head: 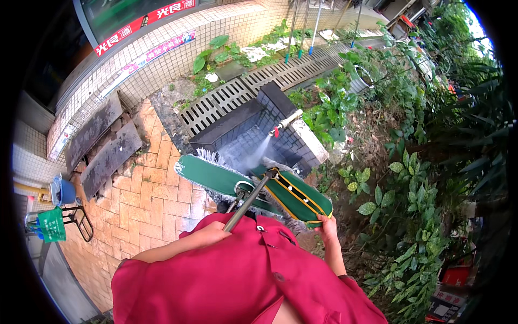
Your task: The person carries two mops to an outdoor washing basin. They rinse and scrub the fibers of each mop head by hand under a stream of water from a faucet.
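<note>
My left hand (216,233) is closed around the metal handle (249,200) of a flat dust mop. Its green mop head (301,194), with yellow trim and a grey fringe, lies tilted at the basin's near side. At the head's near right corner, my right hand (327,227) grips the green fabric edge. A second green dust mop head (210,174) with a white fringe lies to the left, partly under the handle. Water sprays from a tap with a red lever (277,131) into the dark tiled basin (226,125), close to the mop heads.
A slotted drain grating (218,103) runs behind the basin. Stone slabs (111,156) lean at the left by a tiled wall. A blue bucket (65,192) and a black metal frame (83,222) stand far left. Leafy plants (408,202) crowd the right; several poles stand at the back.
</note>
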Tool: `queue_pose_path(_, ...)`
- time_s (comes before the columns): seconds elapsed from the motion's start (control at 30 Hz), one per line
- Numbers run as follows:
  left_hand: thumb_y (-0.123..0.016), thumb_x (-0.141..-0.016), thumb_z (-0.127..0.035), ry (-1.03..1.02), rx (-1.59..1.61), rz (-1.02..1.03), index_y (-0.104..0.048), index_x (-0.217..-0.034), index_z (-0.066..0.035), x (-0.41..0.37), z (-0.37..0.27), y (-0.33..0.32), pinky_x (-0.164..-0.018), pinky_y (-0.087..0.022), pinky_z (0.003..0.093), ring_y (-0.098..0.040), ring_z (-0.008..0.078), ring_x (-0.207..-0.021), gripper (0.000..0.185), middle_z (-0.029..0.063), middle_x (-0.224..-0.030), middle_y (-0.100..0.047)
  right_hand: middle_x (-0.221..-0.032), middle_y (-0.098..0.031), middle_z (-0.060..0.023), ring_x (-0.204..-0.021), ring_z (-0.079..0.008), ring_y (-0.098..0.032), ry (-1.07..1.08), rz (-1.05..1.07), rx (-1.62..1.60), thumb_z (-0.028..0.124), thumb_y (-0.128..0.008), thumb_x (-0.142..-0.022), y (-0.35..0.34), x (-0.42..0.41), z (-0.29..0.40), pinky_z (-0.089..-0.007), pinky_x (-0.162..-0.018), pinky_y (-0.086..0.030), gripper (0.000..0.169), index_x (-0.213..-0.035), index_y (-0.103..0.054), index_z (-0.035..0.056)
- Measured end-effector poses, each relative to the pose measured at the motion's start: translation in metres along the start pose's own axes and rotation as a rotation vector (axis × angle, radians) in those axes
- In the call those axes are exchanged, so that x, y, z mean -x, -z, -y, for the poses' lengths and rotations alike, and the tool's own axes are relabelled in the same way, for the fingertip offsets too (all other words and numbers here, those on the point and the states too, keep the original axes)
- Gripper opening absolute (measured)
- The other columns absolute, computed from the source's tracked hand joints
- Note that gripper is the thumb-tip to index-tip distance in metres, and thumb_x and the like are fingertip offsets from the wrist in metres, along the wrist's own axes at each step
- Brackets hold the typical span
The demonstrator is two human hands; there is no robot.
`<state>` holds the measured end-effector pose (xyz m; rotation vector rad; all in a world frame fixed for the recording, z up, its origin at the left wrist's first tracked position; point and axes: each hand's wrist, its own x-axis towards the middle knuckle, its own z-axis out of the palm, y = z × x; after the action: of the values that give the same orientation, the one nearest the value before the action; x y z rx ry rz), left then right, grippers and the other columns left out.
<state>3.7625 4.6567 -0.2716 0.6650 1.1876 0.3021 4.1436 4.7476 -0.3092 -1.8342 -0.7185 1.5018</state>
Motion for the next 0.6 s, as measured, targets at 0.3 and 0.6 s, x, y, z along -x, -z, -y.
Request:
queue_pose_path(0.3,-0.052,-0.072,-0.009,0.161,0.168,-0.146,-0.043,-0.066,-0.003,-0.002,-0.037,0.015,-0.034,-0.039,0.0260,-0.046,0.0130,-0.039,0.012,0.0036,-0.051,-0.045,-0.076,-0.059,-0.0087,-0.056,-0.0167,-0.058,-0.028,0.039,-0.064,0.009,-0.051,-0.075,-0.091,-0.047,-0.022,-0.0218,-0.034,-0.044,0.021,-0.095,-0.052,-0.0001)
queue_pose_path(0.6,-0.057,-0.069,-0.024,0.048,-0.373,0.004,-0.058,-0.083,0.000,0.011,-0.016,0.013,-0.064,-0.043,0.0306,-0.057,0.0191,-0.069,0.028,0.0108,-0.072,-0.059,-0.074,-0.059,-0.0085,-0.048,-0.0152,-0.056,-0.166,-0.109,-0.173,0.008,-0.051,-0.076,0.025,0.004,-0.021,-0.0200,-0.029,-0.041,0.020,-0.093,-0.052,-0.0023)
